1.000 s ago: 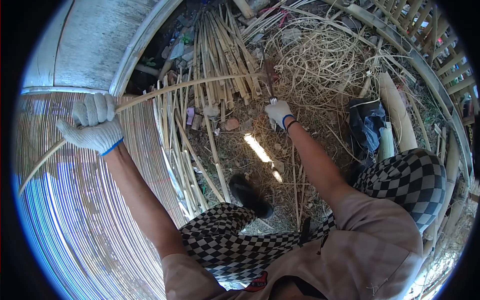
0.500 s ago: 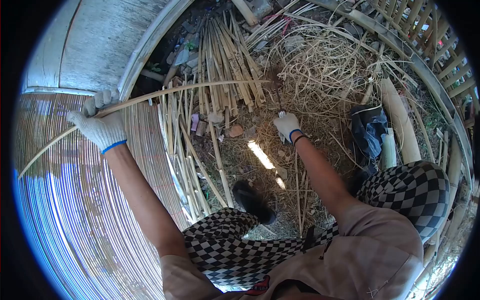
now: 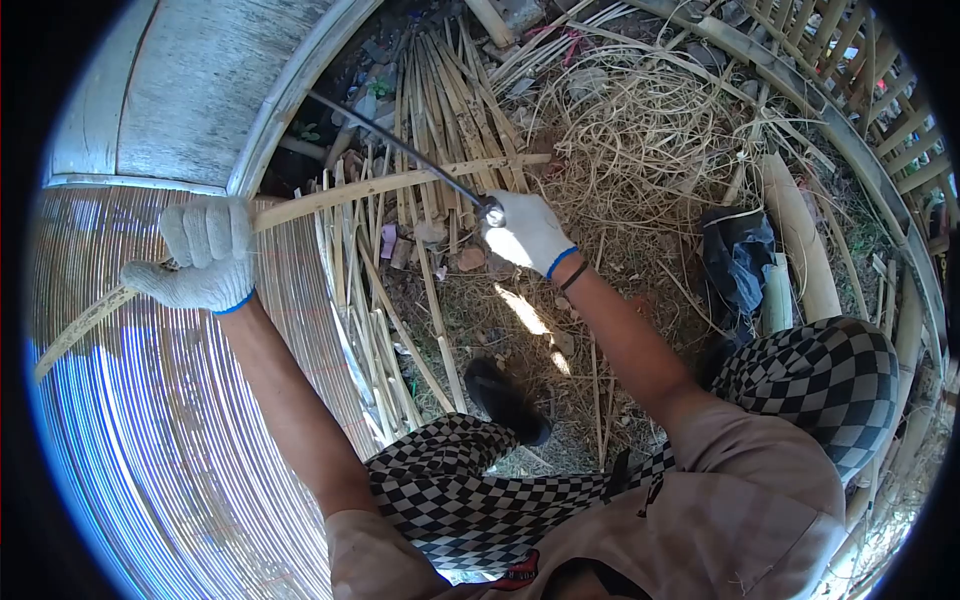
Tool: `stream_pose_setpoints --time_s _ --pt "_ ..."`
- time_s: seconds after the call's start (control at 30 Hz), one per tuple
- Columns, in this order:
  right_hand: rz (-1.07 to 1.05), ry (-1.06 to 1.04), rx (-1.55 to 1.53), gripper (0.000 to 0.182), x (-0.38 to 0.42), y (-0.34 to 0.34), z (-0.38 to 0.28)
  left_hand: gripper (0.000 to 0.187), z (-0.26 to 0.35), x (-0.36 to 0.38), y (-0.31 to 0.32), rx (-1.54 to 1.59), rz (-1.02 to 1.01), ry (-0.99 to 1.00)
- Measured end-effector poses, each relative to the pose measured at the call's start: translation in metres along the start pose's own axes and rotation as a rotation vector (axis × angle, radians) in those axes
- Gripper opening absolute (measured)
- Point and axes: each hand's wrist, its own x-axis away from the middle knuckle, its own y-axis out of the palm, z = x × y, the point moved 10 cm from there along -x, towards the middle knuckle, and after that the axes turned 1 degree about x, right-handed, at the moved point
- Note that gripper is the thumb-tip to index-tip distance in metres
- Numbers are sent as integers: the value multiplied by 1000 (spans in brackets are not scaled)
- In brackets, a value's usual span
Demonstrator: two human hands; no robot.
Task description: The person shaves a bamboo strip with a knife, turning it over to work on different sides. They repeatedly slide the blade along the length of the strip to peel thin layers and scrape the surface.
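Observation:
My left hand [image 3: 200,255], in a white knitted glove with a blue cuff, is closed round a long, curved bamboo strip [image 3: 375,187]. One end of the strip droops to the lower left past the thumb; the other reaches right over the bundle of split bamboo. My right hand [image 3: 528,230], gloved the same way, is wrapped around the handle of a long knife [image 3: 400,145]. Its dark, narrow blade points up and left and crosses over the bamboo strip in this view. Most of the handle is hidden in my fist.
Split bamboo sticks [image 3: 470,120] lie in a bundle beyond my hands. Right of them is a heap of thin shavings [image 3: 660,130]. A slatted bamboo screen [image 3: 130,420] stands at left. Black plastic [image 3: 738,262] and a bamboo piece [image 3: 800,235] lie near my knee.
My right hand has moved up and left, and the knife blade now points up-left across the strip. My left hand has shifted slightly, showing the strip's broader face.

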Motion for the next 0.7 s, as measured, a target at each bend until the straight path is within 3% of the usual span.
stream_pose_setpoints --time_s 0.03,0.13,0.23,0.27,0.37,0.4,0.5,0.53,0.63,0.7 --pt "3 61 118 16 2 -11 9 63 -1 0 2 -5 -12 -1" --pt "-126 579 -154 19 9 -1 117 60 0 4 -3 11 -29 -2" --pt "-63 459 183 26 3 -20 101 65 4 2 -12 48 -50 -2" --pt "-109 500 97 28 7 -20 83 68 3 4 -14 59 -45 -3" --pt "-45 138 194 26 7 -16 3 68 5 0 -15 36 -31 3" --pt "10 -10 210 20 -1 -1 9 60 6 0 -18 3 20 5" --pt "4 68 215 16 3 -13 -4 61 2 -1 -9 -4 26 5" --pt "42 126 239 16 -8 -9 37 60 2 -1 -10 -4 27 -4" --pt "-170 735 -171 19 9 -2 143 62 0 6 -12 18 10 -21" --pt "-57 656 46 22 5 -22 141 64 -1 5 -9 70 -49 -26"
